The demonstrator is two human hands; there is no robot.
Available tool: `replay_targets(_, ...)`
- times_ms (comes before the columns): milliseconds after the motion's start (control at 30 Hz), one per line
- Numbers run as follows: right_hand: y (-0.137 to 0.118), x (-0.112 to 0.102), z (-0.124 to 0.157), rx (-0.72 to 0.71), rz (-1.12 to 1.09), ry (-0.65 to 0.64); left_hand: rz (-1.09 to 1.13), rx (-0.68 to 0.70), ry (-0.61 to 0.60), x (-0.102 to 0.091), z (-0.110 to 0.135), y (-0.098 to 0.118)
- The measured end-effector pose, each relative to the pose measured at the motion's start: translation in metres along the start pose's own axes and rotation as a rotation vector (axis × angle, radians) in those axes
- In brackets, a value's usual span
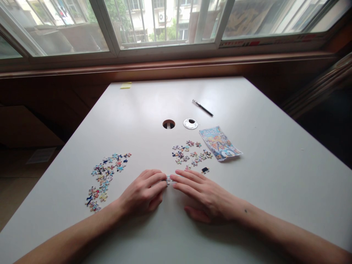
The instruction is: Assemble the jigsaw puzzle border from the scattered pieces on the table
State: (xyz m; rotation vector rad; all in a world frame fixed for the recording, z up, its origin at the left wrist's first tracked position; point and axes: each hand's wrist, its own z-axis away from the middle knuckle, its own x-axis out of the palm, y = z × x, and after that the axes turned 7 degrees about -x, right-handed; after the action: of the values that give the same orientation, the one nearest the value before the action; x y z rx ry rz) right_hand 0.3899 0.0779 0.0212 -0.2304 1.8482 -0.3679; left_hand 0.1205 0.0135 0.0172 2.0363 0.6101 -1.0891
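Small light-blue and white jigsaw puzzle pieces (pixel 168 179) lie on the white table between my two hands, mostly covered by fingertips. My left hand (pixel 144 190) is closed, its fingers bent and pressed at the left side of these pieces. From the other side, my right hand (pixel 200 191) reaches in with fingers stretched out and thumb apart, fingertips at the pieces' right edge. Beyond my right hand is a loose group of puzzle pieces (pixel 194 158), with one dark piece (pixel 205 170) close to the knuckles. A larger pile of pieces (pixel 104 176) spreads to the left of my left hand.
A printed picture sheet (pixel 220 143) lies right of the loose pieces. Farther back are a black pen (pixel 202 107), a silver round cover (pixel 190 124) and a cable hole (pixel 168 124) in the table (pixel 143 110). A yellow sticky note (pixel 125 85) sits at the far edge, below the windows.
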Motion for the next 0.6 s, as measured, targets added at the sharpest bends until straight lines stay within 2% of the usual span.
replay_targets(133, 0.001, 0.001, 0.001, 0.003, -0.028, 0.036, 0.003, -0.007, -0.006, 0.000, 0.001, 0.000)
replay_targets(233, 0.001, -0.002, 0.001, 0.022, -0.109, 0.121, 0.005, -0.012, -0.014, 0.000, 0.001, 0.001)
replay_targets(300, 0.003, -0.005, 0.001, 0.071, -0.203, 0.238, 0.005, -0.012, -0.015, -0.001, 0.001, 0.001)
replay_targets(367, 0.008, -0.009, 0.002, 0.151, -0.240, 0.412, 0.008, -0.010, -0.010, -0.001, 0.000, 0.001)
replay_targets(500, 0.026, -0.017, 0.007, 0.336, 0.004, 0.756, 0.019, -0.005, 0.001, -0.001, -0.001, 0.001)
replay_targets(600, 0.040, -0.018, 0.013, 0.473, 0.166, 0.832, 0.018, -0.006, 0.002, -0.001, -0.001, 0.000)
